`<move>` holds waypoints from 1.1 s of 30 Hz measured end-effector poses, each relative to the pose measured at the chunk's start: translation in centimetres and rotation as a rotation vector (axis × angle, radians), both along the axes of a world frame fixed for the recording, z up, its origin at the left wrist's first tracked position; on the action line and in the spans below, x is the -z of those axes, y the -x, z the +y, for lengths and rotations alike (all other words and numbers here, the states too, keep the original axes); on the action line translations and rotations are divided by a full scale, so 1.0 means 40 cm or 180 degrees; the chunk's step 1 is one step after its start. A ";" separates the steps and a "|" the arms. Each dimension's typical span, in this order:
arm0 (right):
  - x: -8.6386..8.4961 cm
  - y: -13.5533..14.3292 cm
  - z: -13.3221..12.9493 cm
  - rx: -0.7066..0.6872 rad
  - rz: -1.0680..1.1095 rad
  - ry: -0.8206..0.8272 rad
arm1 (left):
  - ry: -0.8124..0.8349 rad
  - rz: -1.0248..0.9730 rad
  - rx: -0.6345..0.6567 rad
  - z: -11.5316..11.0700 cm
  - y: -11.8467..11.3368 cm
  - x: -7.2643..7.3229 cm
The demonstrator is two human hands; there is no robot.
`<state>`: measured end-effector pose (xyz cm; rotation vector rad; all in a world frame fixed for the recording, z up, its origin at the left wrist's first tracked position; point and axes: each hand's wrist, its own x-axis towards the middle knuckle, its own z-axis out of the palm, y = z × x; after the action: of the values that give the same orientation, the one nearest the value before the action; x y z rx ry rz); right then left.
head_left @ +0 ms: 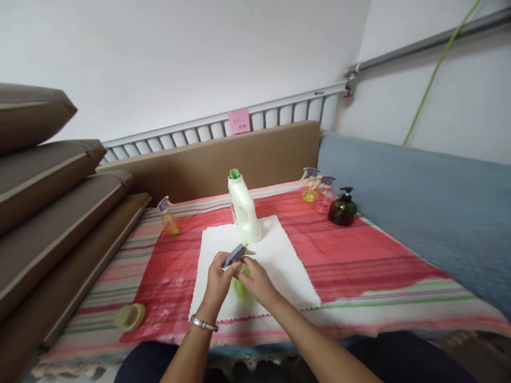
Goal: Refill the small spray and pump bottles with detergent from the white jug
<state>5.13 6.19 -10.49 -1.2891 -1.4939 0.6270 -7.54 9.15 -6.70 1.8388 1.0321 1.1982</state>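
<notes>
Both hands meet over the white cloth (287,271), at the neck of a small clear spray bottle (240,289) with a yellow-green tint. My left hand (219,279) is closed around its grey trigger sprayer head (235,255), whose pale nozzle and trigger point right. Fingers of my right hand (257,277) close around the neck just below; the fingers partly hide the join, so I cannot tell if the head is screwed on. Just beyond stands a large white jug (244,210) with a handle and a green spout insert (235,174), upright on the cloth.
A spray bottle (170,221) stands at left. At right are a yellow spray bottle (310,189), a pink spray bottle (325,198) and a dark pump bottle (342,210). A pale green cap (130,317) lies front left. Stacked cushions (59,197) border the left side.
</notes>
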 end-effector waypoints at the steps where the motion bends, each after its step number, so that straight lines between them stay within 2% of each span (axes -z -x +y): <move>1: -0.004 -0.001 -0.001 -0.0004 0.0056 -0.0008 | 0.0018 0.0007 0.0049 0.003 0.002 -0.001; 11: -0.014 0.021 -0.001 0.0289 0.0346 -0.0003 | 0.0214 -0.0118 0.0158 0.020 0.016 0.002; 19: -0.011 0.032 -0.001 0.0357 0.0451 -0.0094 | 0.0260 -0.0179 0.0263 0.019 0.015 0.007; 25: -0.011 0.037 -0.008 0.0306 0.0527 -0.0212 | 0.0303 -0.0212 0.0287 0.011 0.014 -0.001; 33: 0.003 0.046 -0.007 0.0536 0.0517 -0.0210 | 0.0330 -0.0219 0.0258 0.005 0.007 -0.017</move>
<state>3.29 5.91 -10.62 -1.2670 -1.2497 0.5539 -7.84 9.34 -6.03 1.7309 0.9547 1.1309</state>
